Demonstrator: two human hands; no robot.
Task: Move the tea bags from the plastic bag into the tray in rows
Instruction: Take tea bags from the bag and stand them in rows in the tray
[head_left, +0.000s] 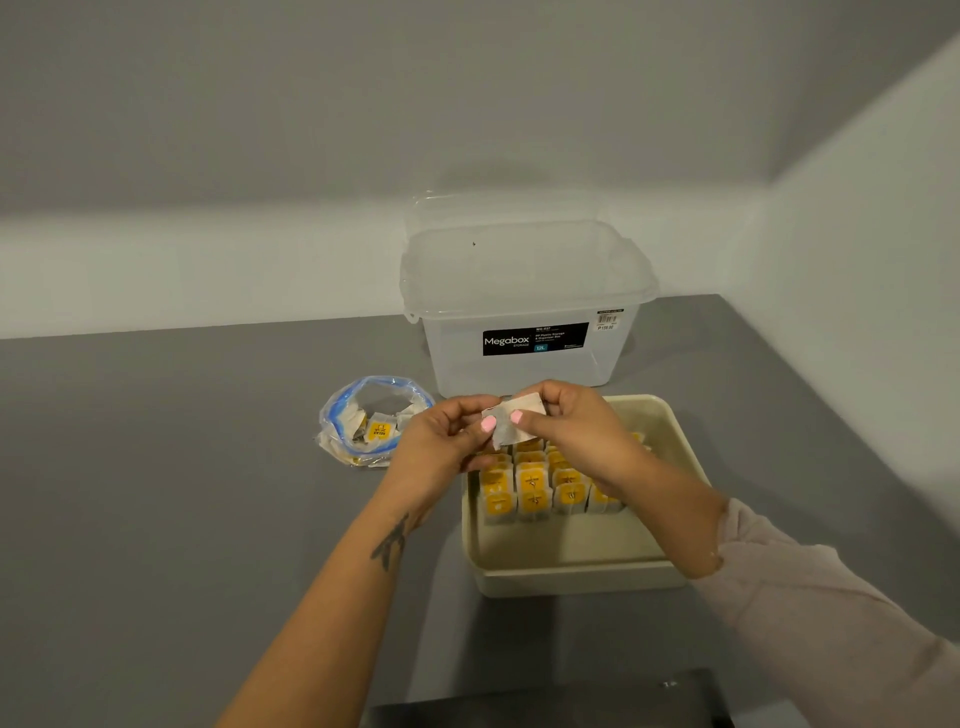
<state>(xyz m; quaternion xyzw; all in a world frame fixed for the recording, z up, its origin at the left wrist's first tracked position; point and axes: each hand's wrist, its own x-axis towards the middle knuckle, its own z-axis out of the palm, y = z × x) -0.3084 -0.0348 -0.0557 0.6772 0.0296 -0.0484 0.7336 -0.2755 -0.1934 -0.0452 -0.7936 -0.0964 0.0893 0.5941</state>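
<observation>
Tea bags: task well along. Beige tray (566, 564) on grey counter (182, 467), far half filled with yellow-tagged rows (535, 480), near half bare. Zip plastic bag (371, 418) just left, open, a few bags left inside. One tea bag (511, 418) held above tray, pinched by left hand (447, 441) and right hand (571, 426) together, thumbs on top. Exact count unclear; right-hand rows hidden behind wrist.
</observation>
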